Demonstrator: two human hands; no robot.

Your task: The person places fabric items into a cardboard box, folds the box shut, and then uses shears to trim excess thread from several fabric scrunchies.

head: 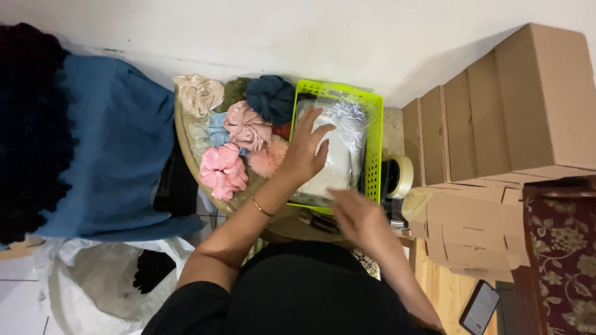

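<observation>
In the lime-green perforated plastic basket (pixel 374 142) at centre, the left hand (pixel 306 149) lies fingers spread on a crinkly clear plastic bag of white fabric (pixel 338 152). Right hand (pixel 359 216) near, blurred, grip unclear. Risk: the slick bag could slip or tear if pulled. Pink satin scrunchie (pixel 221 170) lies left.

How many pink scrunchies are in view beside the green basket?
3, though some may be hidden underneath: a bright pink scrunchie nearest the person, a pale pink satin scrunchie behind it, and a fuzzy peach-pink scrunchie by the left hand.
</observation>
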